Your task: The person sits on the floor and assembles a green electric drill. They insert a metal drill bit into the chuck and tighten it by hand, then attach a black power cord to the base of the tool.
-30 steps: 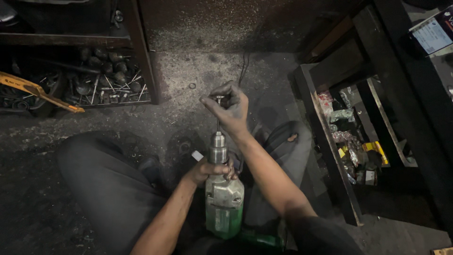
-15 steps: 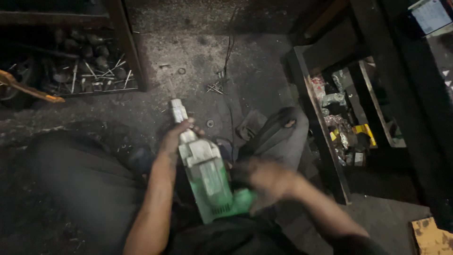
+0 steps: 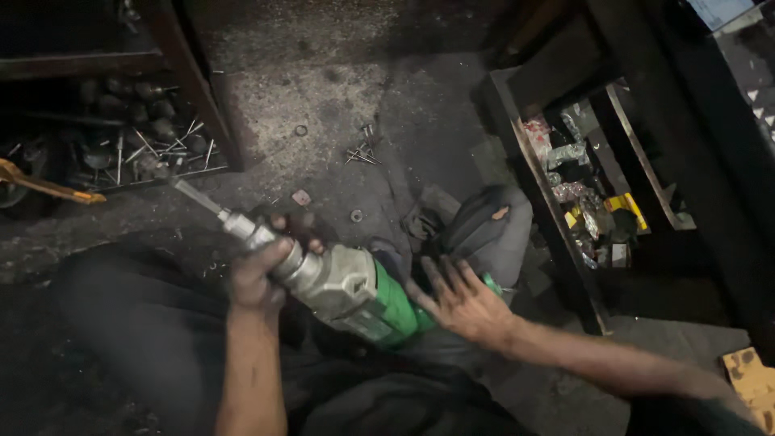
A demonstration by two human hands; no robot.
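Pose: left hand reaches forward over the lap; right hand comes in from the right, palm down.
Surface: gritty concrete floor, dim workshop, parts shelf at left.
Fingers: left wrapped around the power drill neck; right spread flat against its green rear.
Drill: tilted across the lap, bit pointing up-left.

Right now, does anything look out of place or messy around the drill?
Yes. Loose nails and washers lie scattered on the grimy floor beyond the green drill. The left hand grips its chuck; the right hand rests open against its body.
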